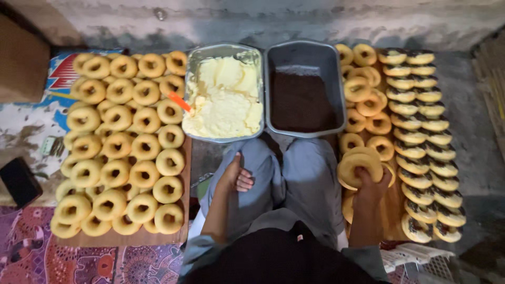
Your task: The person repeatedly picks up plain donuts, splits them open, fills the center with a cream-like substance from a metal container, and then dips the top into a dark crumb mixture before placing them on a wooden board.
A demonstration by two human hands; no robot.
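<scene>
My right hand (372,185) grips a plain ring doughnut (356,166) at the near end of the pile on the right board (392,208). My left hand (236,176) rests on my left knee, fingers loosely curled, holding nothing. In front of my knees stand a metal tray of pale yellow cream (225,97) with an orange-handled spreader (179,101) at its left edge, and a grey tray of dark chocolate sprinkles (301,100). Rows of doughnuts filled with cream and sprinkles (426,142) stand on edge along the right side.
A large board at the left (131,239) carries several plain doughnuts (121,147). A dark phone-like object (18,181) lies on the floor far left. A patterned mat (31,252) covers the near floor. A concrete wall runs across the back.
</scene>
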